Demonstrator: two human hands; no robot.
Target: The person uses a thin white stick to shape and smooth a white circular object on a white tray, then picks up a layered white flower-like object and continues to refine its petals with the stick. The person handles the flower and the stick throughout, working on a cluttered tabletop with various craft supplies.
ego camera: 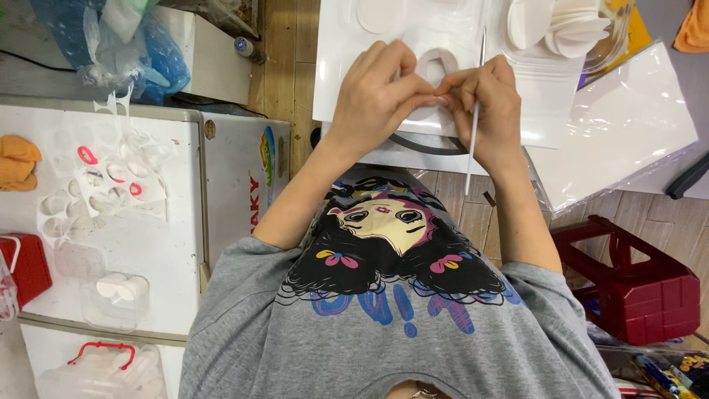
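Note:
My left hand [380, 92] and my right hand [489, 103] meet over a white plastic sheet [347, 66] on the table. The fingertips of both pinch the edge of a small white ring-shaped foam piece [437, 63]. A thin white stick [473, 125] runs through my right hand, pointing up past the fingers and down below the wrist. More white round discs [569, 29] lie piled in a clear bag at the upper right.
A white cabinet top [148, 244] at the left carries clear plastic trays with pink rings [96, 177], an orange cloth [16, 161] and a red box [26, 266]. A dark red plastic stool [635, 284] stands at the lower right. A clear-wrapped white board [620, 125] lies at the right.

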